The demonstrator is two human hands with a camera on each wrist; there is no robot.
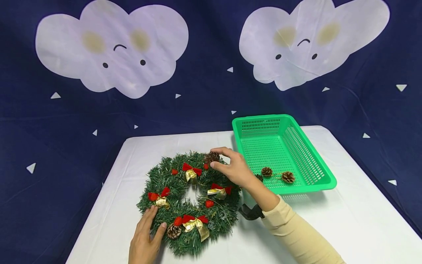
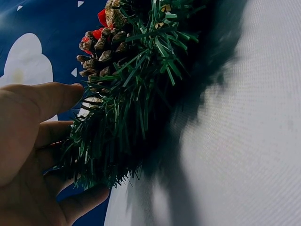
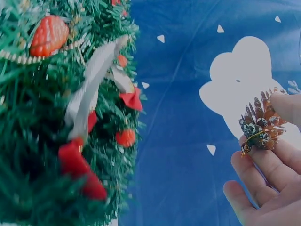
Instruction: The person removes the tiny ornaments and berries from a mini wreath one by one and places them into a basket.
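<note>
Left hand: fingers apart, touching the wreath at near left edge.
Wreath: lies on the white counter.
Right hand: pinches one pine cone near the wreath's far edge.
Green basket: at right, other cones inside.

Yeah, can't read a single word, label, brand, number or sign in any view, not on the green basket at right nor the blue backdrop up top.
</note>
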